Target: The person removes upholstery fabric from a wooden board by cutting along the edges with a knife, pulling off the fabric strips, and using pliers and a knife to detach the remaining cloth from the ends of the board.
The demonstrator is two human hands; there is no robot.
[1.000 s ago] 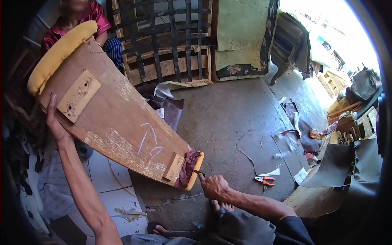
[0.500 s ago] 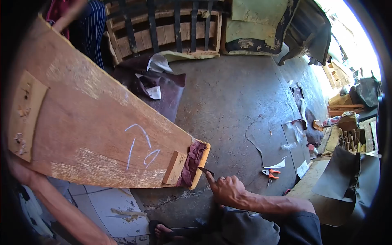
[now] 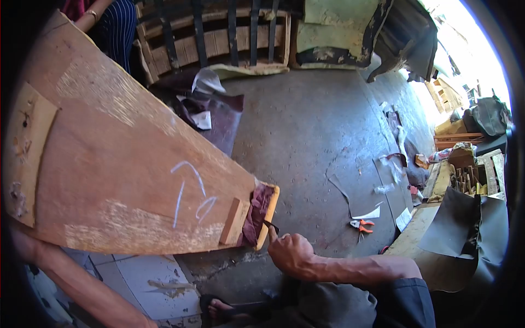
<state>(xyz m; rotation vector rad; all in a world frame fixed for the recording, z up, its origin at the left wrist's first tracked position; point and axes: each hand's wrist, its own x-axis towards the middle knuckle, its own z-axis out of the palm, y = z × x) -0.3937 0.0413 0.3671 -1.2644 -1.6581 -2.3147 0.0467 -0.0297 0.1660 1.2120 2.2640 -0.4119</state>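
A large tapered wooden panel (image 3: 142,158) with blue chalk marks slants across the left. Its narrow end has a yellow foam edge (image 3: 268,218) and a strip of maroon fabric (image 3: 256,216). My right hand (image 3: 292,252) is closed round a small dark-bladed tool (image 3: 270,225), whose tip touches the foam edge. At the lower left, my left hand (image 3: 24,246) is at the panel's underside, its fingers hidden behind the wood.
A webbed wooden frame (image 3: 219,41) and a green padded piece (image 3: 333,33) stand at the back. Orange-handled pliers (image 3: 362,226) lie on the floor, right of centre. Another person's arm (image 3: 95,13) shows at the upper left. Scraps and wood lie at right.
The view has tilted down and come nearer the panel, whose wide foam-edged end has left view. My right hand with the tool remains at the narrow end, its wrist now turned slightly.
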